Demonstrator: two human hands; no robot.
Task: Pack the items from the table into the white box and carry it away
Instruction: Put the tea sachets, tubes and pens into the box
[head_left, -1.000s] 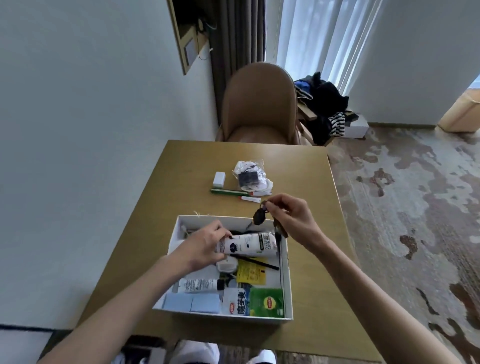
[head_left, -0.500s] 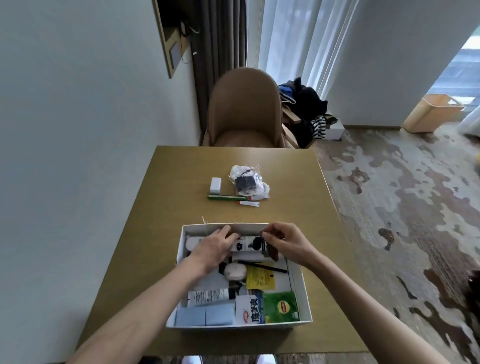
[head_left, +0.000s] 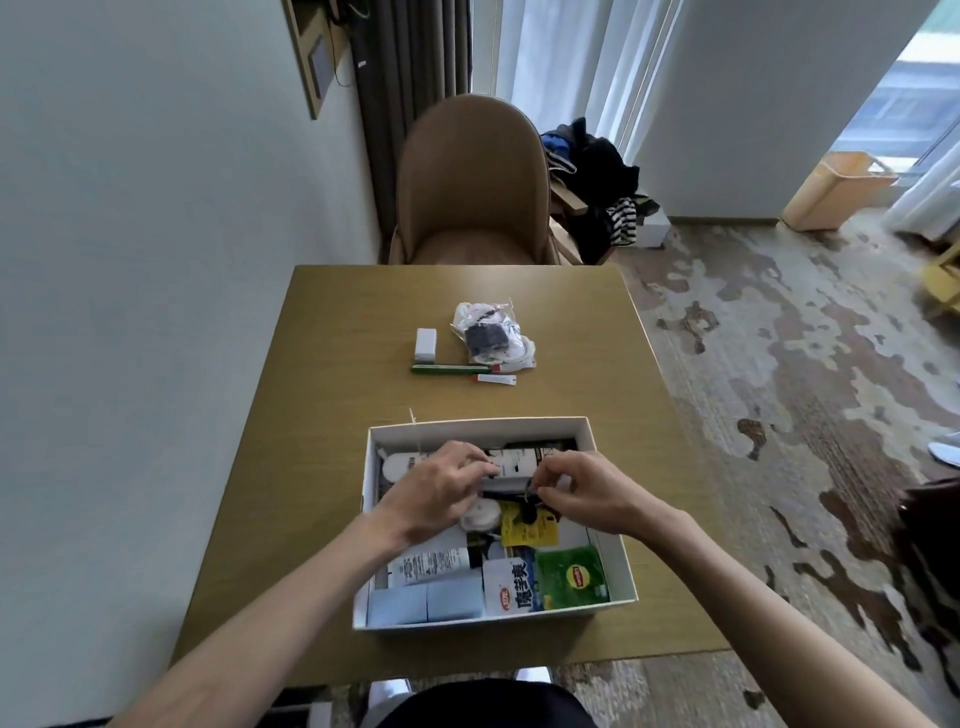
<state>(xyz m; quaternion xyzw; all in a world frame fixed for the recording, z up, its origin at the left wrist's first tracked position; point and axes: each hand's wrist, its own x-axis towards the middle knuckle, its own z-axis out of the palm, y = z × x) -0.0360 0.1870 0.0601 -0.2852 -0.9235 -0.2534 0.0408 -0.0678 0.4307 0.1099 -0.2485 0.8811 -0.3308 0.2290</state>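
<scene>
The white box (head_left: 478, 423) stands on the near half of the wooden table (head_left: 332, 415). Inside it lie a green tea packet (head_left: 571, 577), a white-and-blue packet (head_left: 511, 584), two blue packs (head_left: 423, 603), a white tube (head_left: 431, 564) and a yellow packet (head_left: 540, 530). My left hand (head_left: 441, 488) grips a larger white tube (head_left: 514, 462) lying along the box's far end. My right hand (head_left: 587, 493) pinches a black key fob (head_left: 530, 512) that hangs inside the box over the yellow packet.
Beyond the box on the table lie a small white block (head_left: 426, 344), a clear bag with a black item (head_left: 491, 338), a green pen (head_left: 447, 368) and a small red-capped tube (head_left: 493, 381). A tan chair (head_left: 472, 176) stands at the table's far edge. The wall is on the left.
Both hands have dropped into the box. The large white tube went down to the far end. The key fob moved from above the far rim to inside the box.
</scene>
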